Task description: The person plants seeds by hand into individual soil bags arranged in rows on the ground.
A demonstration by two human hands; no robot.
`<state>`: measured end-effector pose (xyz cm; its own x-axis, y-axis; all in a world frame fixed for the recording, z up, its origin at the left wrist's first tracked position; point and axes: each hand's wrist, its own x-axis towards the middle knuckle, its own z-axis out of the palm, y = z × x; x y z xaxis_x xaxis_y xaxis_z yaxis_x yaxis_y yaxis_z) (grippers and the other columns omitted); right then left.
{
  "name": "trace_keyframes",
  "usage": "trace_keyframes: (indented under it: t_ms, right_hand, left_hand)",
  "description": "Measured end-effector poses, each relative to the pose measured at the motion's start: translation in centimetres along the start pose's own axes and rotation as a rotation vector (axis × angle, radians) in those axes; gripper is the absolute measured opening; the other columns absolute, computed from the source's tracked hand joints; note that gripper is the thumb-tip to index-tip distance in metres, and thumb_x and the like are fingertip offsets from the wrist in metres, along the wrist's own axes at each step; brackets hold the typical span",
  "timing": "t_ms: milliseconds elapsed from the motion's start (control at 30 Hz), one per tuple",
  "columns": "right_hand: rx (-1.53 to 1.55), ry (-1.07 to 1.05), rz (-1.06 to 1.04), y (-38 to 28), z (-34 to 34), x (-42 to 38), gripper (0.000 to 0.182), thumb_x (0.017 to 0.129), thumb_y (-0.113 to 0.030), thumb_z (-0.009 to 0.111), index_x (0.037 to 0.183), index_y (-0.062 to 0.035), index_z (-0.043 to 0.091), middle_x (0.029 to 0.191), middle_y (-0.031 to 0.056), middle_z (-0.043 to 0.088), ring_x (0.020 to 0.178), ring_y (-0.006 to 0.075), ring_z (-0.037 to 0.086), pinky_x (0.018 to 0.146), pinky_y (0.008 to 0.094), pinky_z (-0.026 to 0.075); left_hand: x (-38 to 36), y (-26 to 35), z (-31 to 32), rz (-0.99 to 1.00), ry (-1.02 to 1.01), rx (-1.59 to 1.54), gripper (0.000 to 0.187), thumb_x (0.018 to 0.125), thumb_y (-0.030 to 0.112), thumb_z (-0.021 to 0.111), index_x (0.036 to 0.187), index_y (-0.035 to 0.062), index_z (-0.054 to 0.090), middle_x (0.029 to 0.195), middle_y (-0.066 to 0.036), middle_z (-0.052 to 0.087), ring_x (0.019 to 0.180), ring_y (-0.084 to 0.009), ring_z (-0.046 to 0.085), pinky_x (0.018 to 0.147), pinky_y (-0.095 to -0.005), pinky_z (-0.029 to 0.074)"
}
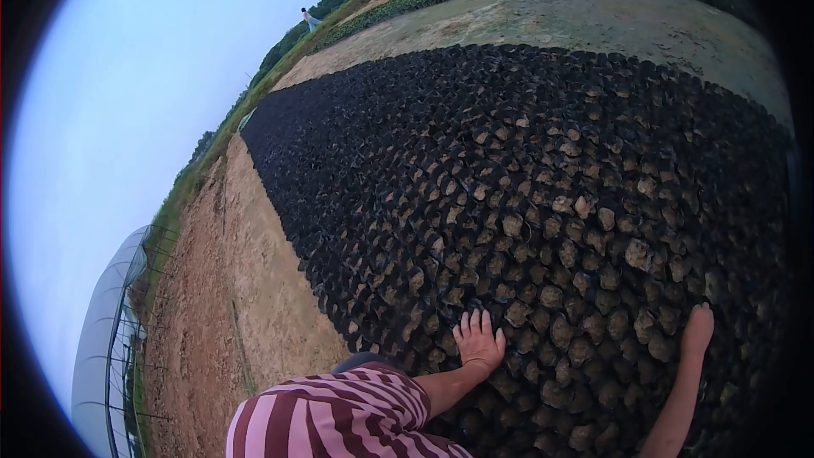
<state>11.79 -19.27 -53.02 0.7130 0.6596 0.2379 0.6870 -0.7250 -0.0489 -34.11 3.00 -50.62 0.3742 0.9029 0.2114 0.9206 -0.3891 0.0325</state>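
- Your left hand (479,342) lies flat, fingers spread wide, palm down on the soil-filled black nursery bags (543,229); it grips nothing.
- Your right hand (698,329) rests further right on the same bags, seen edge-on; fingers look extended and together, though I cannot tell whether they grip anything.
- The bags stand packed tight in a long bed ahead of you, reaching away to bare ground (585,21).
- A dirt path (229,288) borders the bed.
- A striped sleeve (348,416) covers your left upper arm.
- A greenhouse frame (110,331) stands beyond the path.
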Motion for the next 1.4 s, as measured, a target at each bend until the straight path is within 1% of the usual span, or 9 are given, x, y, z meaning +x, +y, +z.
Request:
trace_keyframes:
  t_ms: [233,333,700,867,933,967,1067,1233,1400]
  right_hand:
    - [0.042,-0.009,-0.007,-0.3,-0.8,0.1,0.015,0.082,-0.003,0.052,0.080,0.0078,0.061,0.097,0.0305,0.063,0.090,0.0439,0.061,0.078,0.0488,0.050]
    - [-0.003,-0.035,0.001,-0.4,-0.7,0.0,0.009,0.080,-0.001,0.054,0.081,0.0041,0.062,0.095,0.0238,0.062,0.090,0.0381,0.061,0.078,0.0447,0.052]
    - [-0.013,-0.050,0.036,-0.8,-0.9,0.2,0.004,0.077,0.002,0.057,0.077,0.0004,0.061,0.090,0.0186,0.059,0.089,0.0356,0.061,0.076,0.0443,0.052]
    - [0.134,0.031,0.049,-1.3,-4.1,-0.8,0.008,0.083,-0.008,0.056,0.078,-0.0017,0.058,0.086,0.0178,0.059,0.086,0.0380,0.061,0.076,0.0471,0.051]
    - [0.378,0.095,0.173,0.2,-4.1,-0.9,0.014,0.082,-0.016,0.064,0.092,-0.0055,0.066,0.088,0.0144,0.065,0.084,0.0320,0.065,0.074,0.0433,0.052]
    - [0.585,0.122,0.390,0.1,-5.5,-1.2,0.014,0.084,-0.016,0.066,0.094,-0.0051,0.067,0.089,0.0119,0.068,0.080,0.0272,0.065,0.071,0.0398,0.052]
    - [1.478,0.176,0.795,1.7,-7.7,-1.7,0.012,0.088,-0.013,0.068,0.096,-0.0035,0.066,0.092,0.0069,0.070,0.072,0.0148,0.065,0.065,0.0290,0.051]
    - [1.959,0.102,0.760,1.7,-8.8,-5.0,0.019,0.088,0.002,0.057,0.106,-0.0032,0.054,0.100,0.0125,0.066,0.083,0.0195,0.064,0.069,0.0289,0.052]
    - [2.108,0.085,0.711,1.4,-8.6,-7.5,0.019,0.087,0.003,0.058,0.104,-0.0052,0.056,0.096,0.0089,0.065,0.086,0.0189,0.062,0.074,0.0329,0.053]
  left_hand:
    - [0.0,0.0,-0.1,0.006,0.005,-0.004,0.061,0.088,0.039,0.055,0.138,0.0041,0.047,0.143,-0.017,0.043,0.136,-0.0397,0.033,0.109,-0.0595,0.023]
    - [0.0,0.1,-0.2,0.003,-0.001,-0.003,0.061,0.088,0.039,0.054,0.138,0.0041,0.047,0.143,-0.017,0.043,0.136,-0.0397,0.033,0.109,-0.0596,0.023]
    - [0.0,0.0,0.1,0.008,0.043,0.008,0.061,0.088,0.035,0.055,0.139,0.0034,0.044,0.142,-0.018,0.043,0.136,-0.0391,0.032,0.111,-0.0578,0.022]
    - [-0.1,0.2,0.8,0.060,0.038,0.060,0.053,0.094,0.032,0.050,0.138,0.0028,0.045,0.144,-0.017,0.044,0.137,-0.0375,0.034,0.109,-0.0558,0.026]
    - [-0.3,-0.2,1.8,0.060,0.035,0.092,0.054,0.096,0.035,0.049,0.141,0.0070,0.043,0.145,-0.014,0.043,0.137,-0.0357,0.034,0.109,-0.0553,0.027]
    - [-0.4,-0.2,1.8,0.068,0.024,0.090,0.054,0.096,0.035,0.048,0.142,0.0079,0.042,0.146,-0.014,0.043,0.137,-0.0352,0.034,0.110,-0.0552,0.026]
    - [-0.2,-0.5,2.1,0.060,0.027,0.142,0.053,0.097,0.036,0.047,0.143,0.0095,0.042,0.148,-0.012,0.041,0.139,-0.0340,0.033,0.110,-0.0550,0.026]
    - [-0.2,-0.2,1.8,0.029,-0.012,0.131,0.054,0.098,0.035,0.046,0.145,0.0108,0.039,0.149,-0.012,0.041,0.140,-0.0336,0.032,0.113,-0.0557,0.024]
    - [-0.2,-0.4,2.0,0.041,0.001,0.136,0.054,0.097,0.035,0.046,0.145,0.0104,0.040,0.149,-0.012,0.041,0.140,-0.0336,0.032,0.112,-0.0561,0.024]
